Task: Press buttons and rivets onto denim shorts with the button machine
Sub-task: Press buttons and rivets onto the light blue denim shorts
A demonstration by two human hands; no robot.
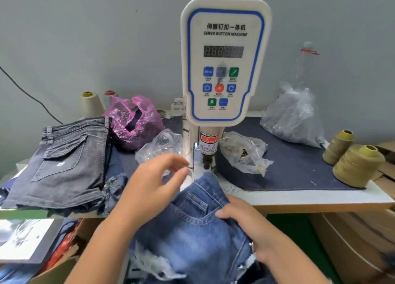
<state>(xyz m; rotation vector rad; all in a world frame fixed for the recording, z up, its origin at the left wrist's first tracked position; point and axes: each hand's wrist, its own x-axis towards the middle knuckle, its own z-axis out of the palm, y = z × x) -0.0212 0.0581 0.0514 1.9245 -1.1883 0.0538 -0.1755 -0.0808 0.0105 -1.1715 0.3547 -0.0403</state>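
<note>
White upright press (224, 59) labelled "SERVO BUTTON MACHINE". Right hand (248, 226) grips blue faded denim shorts (192, 230); left hand (154, 183) above them, fingers loosely spread, holding nothing.

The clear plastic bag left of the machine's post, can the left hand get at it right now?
Probably yes: the left hand is open, holds nothing, and hovers just in front of the clear plastic bag with nothing between them.
</note>
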